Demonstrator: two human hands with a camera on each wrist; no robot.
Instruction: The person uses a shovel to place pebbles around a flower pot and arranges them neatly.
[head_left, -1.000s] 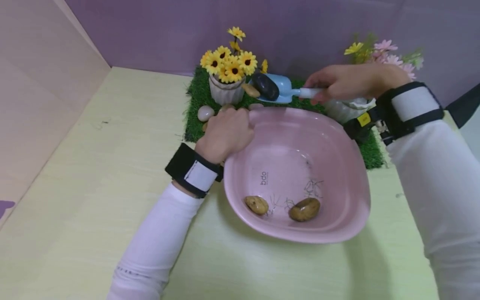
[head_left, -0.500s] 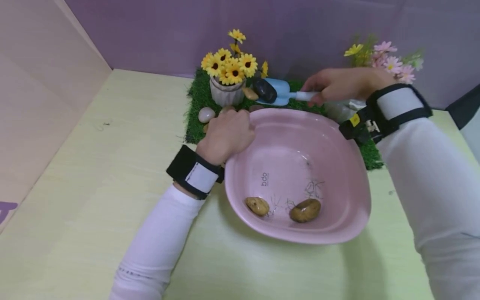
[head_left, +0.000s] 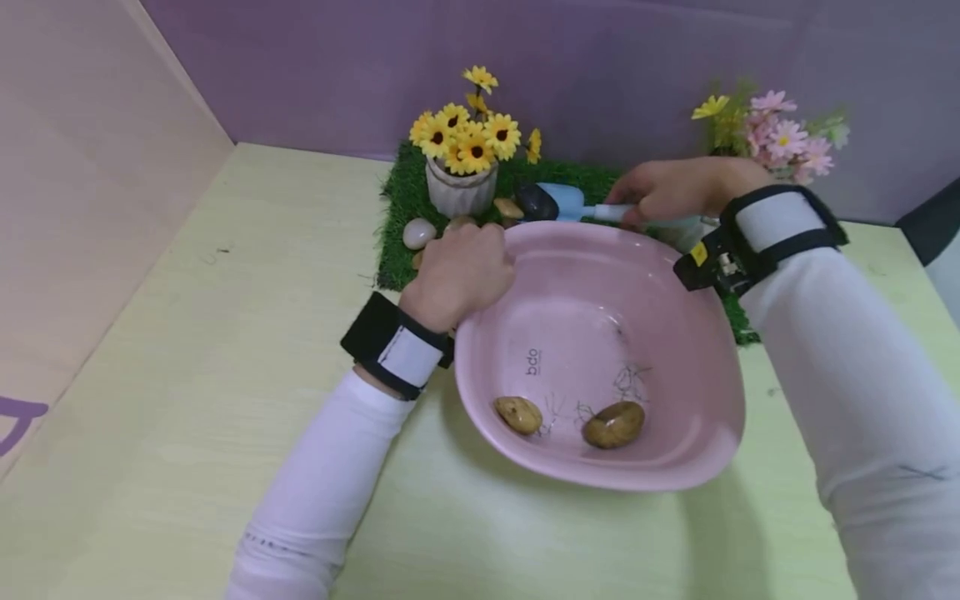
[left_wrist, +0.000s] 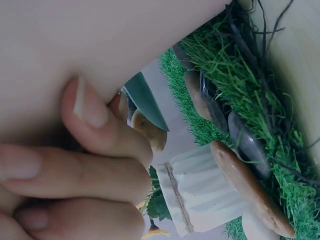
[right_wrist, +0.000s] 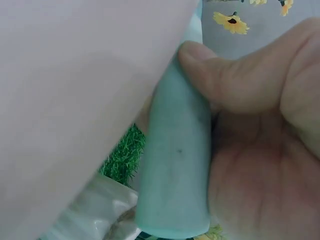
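My left hand (head_left: 463,271) grips the left rim of a pink plastic basin (head_left: 675,333), its fingers curled against the basin wall in the left wrist view. Two wet brown stones, one smaller (head_left: 518,414) and one larger (head_left: 613,425), lie inside near the front wall. Beyond the far rim, my right hand (head_left: 675,190) holds a small blue shovel (head_left: 566,200) by its pale handle (right_wrist: 175,150). A black stone (head_left: 536,202) rests on the shovel's blade. A tan stone (head_left: 508,208) is at the blade's left tip; whether the blade supports it I cannot tell.
Behind the basin lies a green artificial-grass mat (head_left: 401,208) with several stones, including a white one (head_left: 418,233). Yellow flowers stand in a white pot (head_left: 461,190); pink flowers (head_left: 787,137) rise behind my right wrist. Dark strands float in the basin. A purple wall (head_left: 315,75) stands behind.
The shovel with the black stone has come down toward the mat, partly behind the basin's far rim, and my right hand has lowered with it. My left hand keeps its grip on the basin.
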